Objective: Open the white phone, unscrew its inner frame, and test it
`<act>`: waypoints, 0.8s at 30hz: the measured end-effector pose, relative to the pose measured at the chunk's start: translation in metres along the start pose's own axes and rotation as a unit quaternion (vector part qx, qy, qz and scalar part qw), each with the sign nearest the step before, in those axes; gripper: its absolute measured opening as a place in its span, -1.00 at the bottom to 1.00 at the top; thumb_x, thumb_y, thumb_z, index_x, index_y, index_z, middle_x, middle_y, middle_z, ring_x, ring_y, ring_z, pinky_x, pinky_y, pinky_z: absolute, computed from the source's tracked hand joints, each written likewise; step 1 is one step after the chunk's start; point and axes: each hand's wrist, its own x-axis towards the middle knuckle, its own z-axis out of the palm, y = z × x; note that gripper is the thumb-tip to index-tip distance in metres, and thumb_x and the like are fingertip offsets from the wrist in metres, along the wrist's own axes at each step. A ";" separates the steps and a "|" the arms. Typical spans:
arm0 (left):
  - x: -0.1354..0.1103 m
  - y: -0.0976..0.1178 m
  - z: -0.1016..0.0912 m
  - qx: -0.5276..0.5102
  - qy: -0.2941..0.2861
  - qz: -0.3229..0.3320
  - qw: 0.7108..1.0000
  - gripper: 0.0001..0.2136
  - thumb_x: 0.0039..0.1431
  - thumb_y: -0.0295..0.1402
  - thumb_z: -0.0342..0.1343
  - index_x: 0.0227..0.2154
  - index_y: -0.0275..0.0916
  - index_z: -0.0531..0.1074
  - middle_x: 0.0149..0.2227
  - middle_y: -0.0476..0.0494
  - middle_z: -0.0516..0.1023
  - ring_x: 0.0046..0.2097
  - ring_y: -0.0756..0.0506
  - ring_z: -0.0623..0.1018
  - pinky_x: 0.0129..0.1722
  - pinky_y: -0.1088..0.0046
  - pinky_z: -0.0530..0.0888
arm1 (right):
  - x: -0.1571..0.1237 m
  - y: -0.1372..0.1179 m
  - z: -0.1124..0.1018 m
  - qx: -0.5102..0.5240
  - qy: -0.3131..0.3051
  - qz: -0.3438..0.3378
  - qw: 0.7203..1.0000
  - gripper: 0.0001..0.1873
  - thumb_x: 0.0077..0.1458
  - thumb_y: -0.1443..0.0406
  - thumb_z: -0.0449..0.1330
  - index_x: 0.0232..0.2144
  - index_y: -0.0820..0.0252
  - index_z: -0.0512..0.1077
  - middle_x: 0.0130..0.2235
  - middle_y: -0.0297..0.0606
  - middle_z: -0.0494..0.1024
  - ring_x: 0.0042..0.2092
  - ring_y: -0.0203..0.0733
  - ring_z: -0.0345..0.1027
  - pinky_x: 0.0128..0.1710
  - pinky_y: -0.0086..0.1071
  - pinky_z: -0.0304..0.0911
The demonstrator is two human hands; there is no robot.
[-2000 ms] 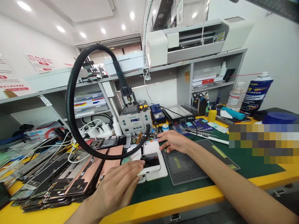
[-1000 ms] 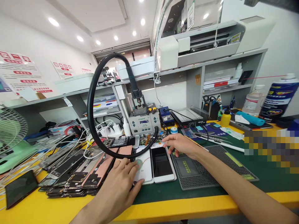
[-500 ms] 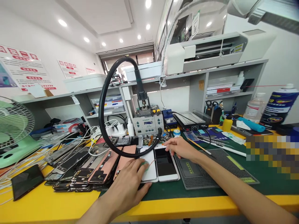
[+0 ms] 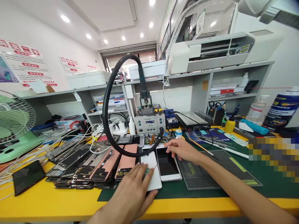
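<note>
My left hand (image 4: 134, 193) lies flat with fingers stretched out on the near end of a white phone back panel (image 4: 150, 166) that lies on the green mat. Beside it, to the right, lies a white phone (image 4: 167, 165) with a dark screen. My right hand (image 4: 181, 149) hovers at the far right corner of that phone with its fingers curled together, thumb and forefinger pinched at the phone's top edge. Whether they hold anything I cannot make out.
A stack of several phone screens and copper-backed panels (image 4: 93, 165) lies left of my hands. A hot-air station (image 4: 149, 119) with a looping black hose (image 4: 107, 102) stands behind. A grey ridged mat (image 4: 217, 169) lies at right, a green fan (image 4: 14, 124) at far left, a spray can (image 4: 277, 107) at far right.
The view has swung left and down. My left hand has drawn the white panel toward the table's near edge. My right hand stayed at the phone's far end, its fingers curling closer.
</note>
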 end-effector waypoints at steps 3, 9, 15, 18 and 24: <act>-0.004 -0.001 0.003 0.041 0.020 0.064 0.997 -0.55 0.22 -0.22 0.19 0.06 -0.44 0.45 0.01 -0.49 0.60 -0.02 -0.39 0.63 -0.15 0.09 0.65 | 0.000 0.001 0.000 0.002 -0.003 -0.001 1.000 -0.84 0.20 0.36 0.18 -0.20 0.30 0.53 -0.26 -0.13 0.63 -0.46 -0.33 0.41 -0.70 -0.58 0.16; 0.003 -0.006 -0.006 0.062 -0.027 0.150 0.986 -0.61 0.25 -0.32 0.13 0.05 -0.49 0.43 -0.07 -0.41 0.65 -0.11 -0.33 0.66 -0.33 0.20 0.67 | 0.000 0.002 -0.001 0.013 -0.006 -0.004 1.000 -0.82 0.20 0.39 0.15 -0.19 0.32 0.53 -0.27 -0.13 0.63 -0.47 -0.33 0.41 -0.72 -0.60 0.16; 0.012 -0.013 -0.017 0.078 0.066 0.158 0.982 -0.71 0.32 -0.47 -0.06 -0.01 -0.49 0.43 -0.08 -0.36 0.66 -0.14 -0.28 0.68 -0.43 0.28 0.63 | -0.003 0.001 -0.003 0.067 -0.029 0.003 0.997 -0.83 0.20 0.37 0.17 -0.17 0.31 0.50 -0.25 -0.12 0.60 -0.46 -0.29 0.45 -0.74 -0.58 0.21; 0.016 -0.016 -0.017 0.071 0.129 0.135 0.980 -0.72 0.37 -0.48 -0.14 -0.04 -0.44 0.43 -0.09 -0.30 0.68 -0.16 -0.20 0.69 -0.48 0.38 0.58 | -0.006 -0.003 -0.004 0.121 -0.068 0.031 0.990 -0.80 0.23 0.32 0.15 -0.13 0.33 0.45 -0.26 -0.08 0.60 -0.48 -0.24 0.48 -0.73 -0.52 0.28; 0.031 -0.019 -0.021 0.047 0.186 0.088 0.978 -0.74 0.45 -0.40 -0.15 -0.05 -0.36 0.42 -0.13 -0.23 0.69 -0.19 -0.14 0.70 -0.38 0.42 0.60 | -0.017 -0.015 0.005 0.262 -0.232 0.083 0.933 -0.56 0.30 0.18 0.11 0.15 0.22 0.22 -0.22 -0.01 0.63 -0.38 -0.05 0.61 -0.49 -0.32 0.48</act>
